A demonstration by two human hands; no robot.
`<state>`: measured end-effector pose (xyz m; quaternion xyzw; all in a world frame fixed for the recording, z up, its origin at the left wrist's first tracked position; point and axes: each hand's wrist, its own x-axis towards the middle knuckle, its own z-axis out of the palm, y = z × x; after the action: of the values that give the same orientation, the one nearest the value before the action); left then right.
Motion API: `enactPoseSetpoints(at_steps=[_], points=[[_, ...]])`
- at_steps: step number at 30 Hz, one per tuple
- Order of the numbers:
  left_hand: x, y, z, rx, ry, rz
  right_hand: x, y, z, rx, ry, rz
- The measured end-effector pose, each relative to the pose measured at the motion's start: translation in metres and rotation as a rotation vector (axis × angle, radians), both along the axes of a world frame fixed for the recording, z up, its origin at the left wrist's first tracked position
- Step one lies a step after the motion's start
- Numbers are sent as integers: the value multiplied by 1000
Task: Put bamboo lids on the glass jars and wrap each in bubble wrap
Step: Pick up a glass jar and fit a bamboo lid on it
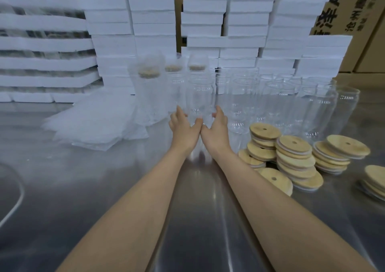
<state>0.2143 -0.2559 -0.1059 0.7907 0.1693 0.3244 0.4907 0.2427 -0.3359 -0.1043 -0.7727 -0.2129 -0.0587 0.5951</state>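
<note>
Both arms reach forward over the metal table (pixel 104 188) to one clear glass jar (pixel 201 96), which stands upright and has no lid. The left hand (pixel 183 126) and the right hand (pixel 216 125) are at the two sides of its lower part, with fingers nearly straight and thumbs spread wide; the thumb tips almost meet in front of the glass. The picture is blurred there, so I cannot tell if the palms really touch the jar. To the right stand many other empty jars (pixel 281 105), and in front of them lie the bamboo lids (pixel 295 159) in low, leaning piles. To the left are wrapped jars (pixel 149 96) with lids on, beside loose bubble wrap sheets (pixel 93 123). Behind everything are stacks of white foam boxes (pixel 154 21) and cardboard cartons (pixel 364 31)
</note>
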Motion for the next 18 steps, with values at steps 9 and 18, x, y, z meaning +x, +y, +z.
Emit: enactPoseSetpoints(at_steps=[9,18], points=[[-66,-10,6,-301,-119,-211,-54,-31,6,155,51,118],[-74,-9,14,-715,-160,-447,-59,-41,15,496,383,509]])
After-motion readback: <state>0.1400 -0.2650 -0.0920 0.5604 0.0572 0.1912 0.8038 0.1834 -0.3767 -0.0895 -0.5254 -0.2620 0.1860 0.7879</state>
